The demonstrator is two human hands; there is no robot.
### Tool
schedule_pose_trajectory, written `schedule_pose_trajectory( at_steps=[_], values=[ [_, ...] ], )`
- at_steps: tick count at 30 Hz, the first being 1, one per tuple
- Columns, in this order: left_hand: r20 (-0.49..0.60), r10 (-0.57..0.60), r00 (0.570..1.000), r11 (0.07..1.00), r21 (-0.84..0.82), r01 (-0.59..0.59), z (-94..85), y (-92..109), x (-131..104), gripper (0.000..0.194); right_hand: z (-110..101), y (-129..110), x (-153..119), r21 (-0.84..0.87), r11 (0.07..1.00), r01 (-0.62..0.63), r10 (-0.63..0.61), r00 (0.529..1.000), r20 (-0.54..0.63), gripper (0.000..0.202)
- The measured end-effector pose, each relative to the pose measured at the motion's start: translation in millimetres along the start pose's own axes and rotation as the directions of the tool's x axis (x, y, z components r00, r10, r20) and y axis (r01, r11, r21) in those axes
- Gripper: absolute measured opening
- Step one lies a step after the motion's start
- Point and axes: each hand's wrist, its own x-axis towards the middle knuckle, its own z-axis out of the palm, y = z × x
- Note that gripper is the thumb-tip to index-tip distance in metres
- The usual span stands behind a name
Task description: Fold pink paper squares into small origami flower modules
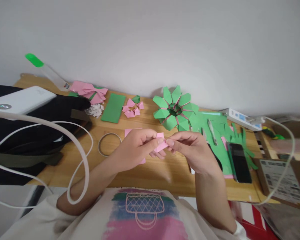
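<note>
A small folded piece of pink paper [159,137] is held up over the table between both hands. My left hand [137,148] pinches it between thumb and fingers. At its right edge, the thumb and forefinger of my right hand [190,146] are closed on the same paper. Beneath my left hand lies a larger pink sheet [130,132], mostly covered. Beyond the hands stands a ring-shaped green paper flower [182,111] with pink edges inside. Several small folded pink pieces [131,112] sit left of it, beside a green paper stack [113,108].
A roll of tape [99,144] lies left of my hands. On the right are a green mat [202,125], a pen-like cutter [212,131], a phone [240,161] and a power strip [237,116]. White cable [86,166] loops near my left arm. Pink bows [90,91] lie far left.
</note>
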Motion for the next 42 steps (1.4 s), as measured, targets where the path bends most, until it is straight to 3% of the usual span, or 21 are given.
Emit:
schedule_pose_trajectory(
  at_steps=[7, 14, 19, 23, 26, 28, 30, 33, 38, 42],
  values=[
    [-0.028, 0.055, 0.998, 0.991, 0.12, -0.052, 1.7, 3, -2, 0.027, 0, 0, 1, -0.031, 0.999, 0.033, -0.032, 0.999, 0.034, 0.011],
    [-0.036, 0.064, 0.997, 0.997, 0.045, -0.063, 4.5, 1, -1, 0.025, 5, 4, -7, -0.228, 0.965, 0.126, -0.144, 0.987, -0.066, 0.013],
    [-0.008, 0.054, 0.999, 0.996, 0.068, -0.053, 2.2, -2, 0, 0.025, 3, 7, -7, -0.285, 0.946, 0.154, -0.178, 0.982, -0.059, 0.014],
    [-0.03, 0.096, 0.995, 0.971, 0.221, -0.087, 0.4, -4, 0, 0.026, 0, 7, -6, -0.307, 0.936, 0.172, -0.205, 0.976, -0.075, 0.013],
    [-0.148, 0.157, 0.976, 0.961, 0.253, -0.117, 1.9, -5, -1, 0.012, -2, 6, -6, -0.347, 0.92, 0.179, -0.211, 0.976, -0.056, 0.013],
    [-0.201, 0.212, 0.956, 0.951, 0.269, -0.154, 3.3, -4, -2, 0.022, -4, 4, -6, -0.368, 0.912, 0.18, -0.205, 0.978, -0.03, 0.013],
    [-0.194, 0.275, 0.942, 0.916, 0.349, -0.195, 4.4, -2, -3, 0.027, -5, 2, -7, -0.374, 0.908, 0.189, -0.205, 0.979, -0.002, 0.014],
    [-0.17, 0.324, 0.931, 0.873, 0.433, -0.225, 5.3, 1, -3, 0.018, -6, -2, -9, -0.384, 0.897, 0.218, -0.225, 0.974, 0.027, 0.013],
    [-0.249, 0.201, 0.947, 0.927, 0.362, -0.101, 6.0, 4, -5, 0.012, -6, -6, -12, -0.418, 0.873, 0.252, -0.255, 0.966, 0.049, 0.011],
    [-0.223, 0.133, 0.966, 0.95, 0.305, -0.06, 4.8, 5, -6, 0.008, -6, -7, -13, -0.428, 0.868, 0.251, -0.254, 0.966, 0.052, 0.012]
  ],
)
